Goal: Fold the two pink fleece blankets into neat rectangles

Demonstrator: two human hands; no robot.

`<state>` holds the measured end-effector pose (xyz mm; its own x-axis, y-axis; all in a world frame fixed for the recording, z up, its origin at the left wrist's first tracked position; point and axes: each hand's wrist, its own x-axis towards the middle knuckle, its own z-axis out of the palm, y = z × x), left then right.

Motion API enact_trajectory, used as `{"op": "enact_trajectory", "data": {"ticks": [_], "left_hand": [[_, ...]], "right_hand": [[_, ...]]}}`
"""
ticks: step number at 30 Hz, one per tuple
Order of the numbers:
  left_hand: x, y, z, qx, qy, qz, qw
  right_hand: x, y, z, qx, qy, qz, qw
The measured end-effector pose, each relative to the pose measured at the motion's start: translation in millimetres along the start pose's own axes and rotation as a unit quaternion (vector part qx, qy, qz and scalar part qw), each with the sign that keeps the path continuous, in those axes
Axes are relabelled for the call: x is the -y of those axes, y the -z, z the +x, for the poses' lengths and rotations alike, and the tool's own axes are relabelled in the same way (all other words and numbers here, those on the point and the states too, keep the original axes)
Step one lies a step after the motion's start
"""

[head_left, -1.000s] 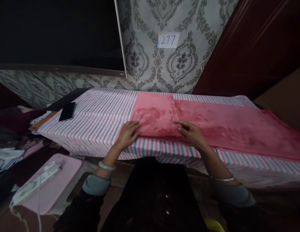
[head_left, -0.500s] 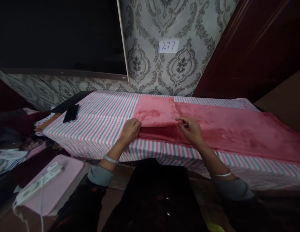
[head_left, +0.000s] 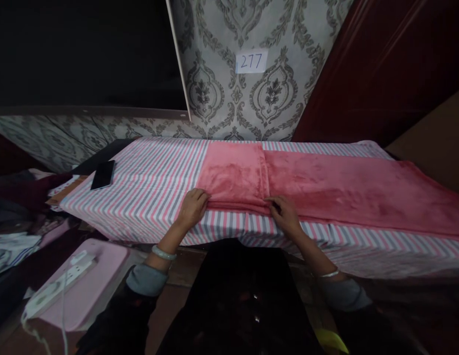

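A pink plush blanket (head_left: 348, 190) lies in a long strip on the striped cloth (head_left: 148, 182), its left end folded over into a thicker square. My left hand (head_left: 193, 207) is closed at the near left corner of that folded part, fingers pressed together on its edge. My right hand (head_left: 285, 213) pinches the near edge of the fold at its right corner, thumb and forefinger together. The folded layers lie nearly flat on each other along the near edge. The blanket's right end runs out toward the right side of the view.
A black phone (head_left: 103, 175) rests at the left end of the striped cloth. Below left, a white power strip (head_left: 59, 286) sits on a pink box lid (head_left: 103, 261). A television (head_left: 85, 54) and a paper marked 277 (head_left: 251, 61) are at the wall.
Both hands have brought the raised near edge of the fold down toward me, closing the gap beneath it. The head view has shifted slightly.
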<state>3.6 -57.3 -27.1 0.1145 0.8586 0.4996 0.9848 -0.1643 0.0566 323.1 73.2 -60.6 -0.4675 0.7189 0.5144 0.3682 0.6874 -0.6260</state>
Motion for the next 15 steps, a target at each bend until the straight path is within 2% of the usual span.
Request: {"op": "enact_trajectory", "data": {"ticks": [8,12,15], "left_hand": [[-0.3,-0.2,-3.1,-0.018,-0.006,0.003,1.0],[0.0,-0.1,-5.4,-0.018,-0.023,0.004,1.0],[2.6,1.0,-7.5,-0.032,-0.029,0.004,0.999]], "right_hand": [[7.1,2.0,-2.1,-0.051,0.032,-0.024,0.998],[5.5,0.7,-8.3,-0.042,0.084,-0.025,0.995],[5.1,-1.4,-10.6,-0.033,0.092,-0.033,0.995]]}}
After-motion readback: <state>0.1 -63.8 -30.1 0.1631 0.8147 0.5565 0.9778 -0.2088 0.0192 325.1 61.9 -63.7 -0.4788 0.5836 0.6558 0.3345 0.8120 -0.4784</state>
